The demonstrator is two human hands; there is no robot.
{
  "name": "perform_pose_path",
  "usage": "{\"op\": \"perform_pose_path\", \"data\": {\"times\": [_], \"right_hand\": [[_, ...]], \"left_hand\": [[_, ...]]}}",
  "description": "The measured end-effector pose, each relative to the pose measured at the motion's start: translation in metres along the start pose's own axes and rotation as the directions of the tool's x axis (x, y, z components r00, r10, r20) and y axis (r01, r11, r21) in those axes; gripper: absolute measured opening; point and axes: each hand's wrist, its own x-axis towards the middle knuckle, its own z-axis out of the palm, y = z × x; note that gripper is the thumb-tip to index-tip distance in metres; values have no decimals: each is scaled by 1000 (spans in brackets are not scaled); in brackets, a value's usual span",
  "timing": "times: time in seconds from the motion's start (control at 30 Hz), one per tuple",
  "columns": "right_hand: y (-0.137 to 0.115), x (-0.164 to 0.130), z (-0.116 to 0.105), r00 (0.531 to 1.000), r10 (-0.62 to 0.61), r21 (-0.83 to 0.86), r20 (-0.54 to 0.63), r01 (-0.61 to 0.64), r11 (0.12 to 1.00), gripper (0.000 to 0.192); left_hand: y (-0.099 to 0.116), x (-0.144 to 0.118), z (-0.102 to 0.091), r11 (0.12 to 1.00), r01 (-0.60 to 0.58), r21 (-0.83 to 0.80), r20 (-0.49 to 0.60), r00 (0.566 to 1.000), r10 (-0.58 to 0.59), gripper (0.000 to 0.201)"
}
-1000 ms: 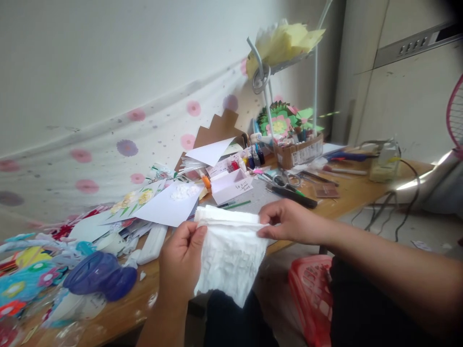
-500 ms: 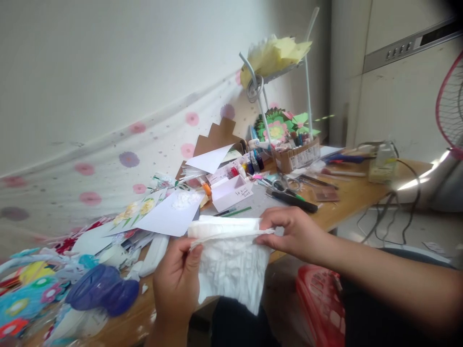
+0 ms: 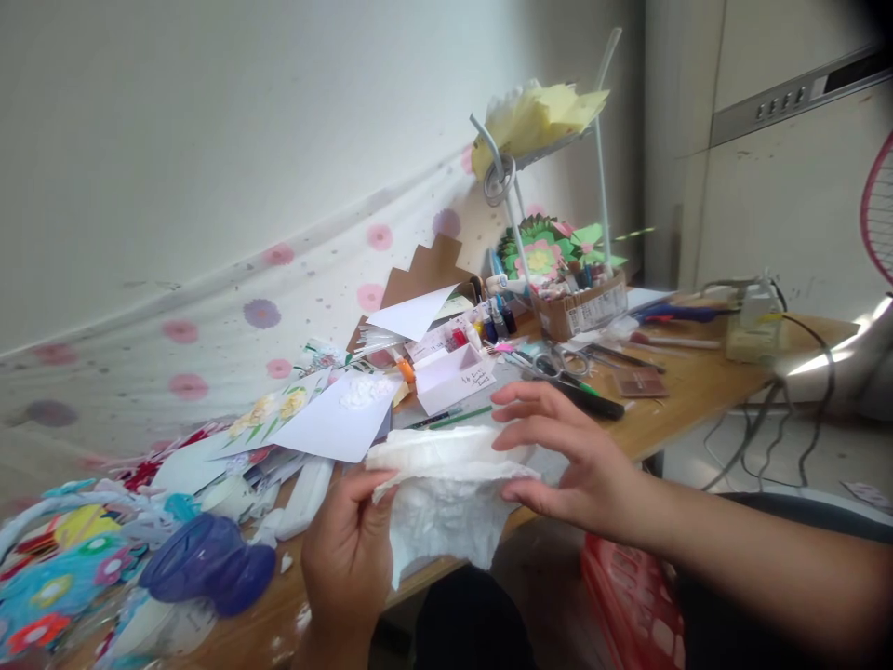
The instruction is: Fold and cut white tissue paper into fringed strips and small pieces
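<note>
A crinkled white tissue (image 3: 450, 502), folded over along its top edge, hangs in front of me at the table's near edge. My left hand (image 3: 355, 530) pinches its left end between thumb and fingers. At the right end, my right hand (image 3: 558, 456) has its fingers spread apart, with the thumb beside the tissue's corner; whether it still touches the paper is hard to see. Behind the tissue stands a small white paper box (image 3: 453, 380) with handwriting on its side. A white sheet (image 3: 335, 419) bearing small white bits lies to its left.
On the wooden table (image 3: 704, 372) lie scissors (image 3: 551, 361), a black-handled tool (image 3: 593, 400) and a cardboard box (image 3: 582, 307) of pens. A purple vase-like container (image 3: 209, 563) and colourful felt-like flowers (image 3: 56, 591) sit at left. A red bag (image 3: 632, 596) is below; a pink-rimmed fan (image 3: 880, 209) stands right.
My right hand's fingers have opened from their pinch on the tissue's right end. The tissue's hanging part looks shorter and its folded top is looser. The view has shifted slightly.
</note>
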Motion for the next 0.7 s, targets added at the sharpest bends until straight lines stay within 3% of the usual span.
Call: {"op": "perform_pose_path", "data": {"times": [0.07, 0.17, 0.2, 0.27, 0.4, 0.47, 0.7], "right_hand": [[-2, 1, -3, 999, -19, 36, 37, 18, 999, 28], [-2, 4, -4, 993, 93, 80, 68, -98, 992, 9], [-2, 5, -4, 989, 131, 84, 72, -137, 987, 18], [-2, 5, -4, 985, 154, 89, 75, -161, 983, 26], [-8, 4, -5, 993, 82, 127, 85, -92, 988, 9], [-11, 4, -5, 991, 65, 127, 115, -79, 989, 11], [-8, 4, -2, 949, 227, 62, 218, -245, 967, 9]], "left_hand": [[-3, 2, -2, 998, -47, 35, 61, 997, 45, 11], [-6, 3, -5, 995, -95, 40, 108, 990, 90, 12], [-7, 4, -5, 995, -95, 43, 106, 990, 90, 12], [-6, 4, -6, 996, -72, 60, 88, 994, 66, 10], [-2, 8, -5, 997, 3, 73, 66, 998, -7, 8], [-1, 10, -4, 998, 28, 58, 71, 997, -32, 9], [-4, 14, -6, 996, 80, 32, 63, 995, -82, 8]]}}
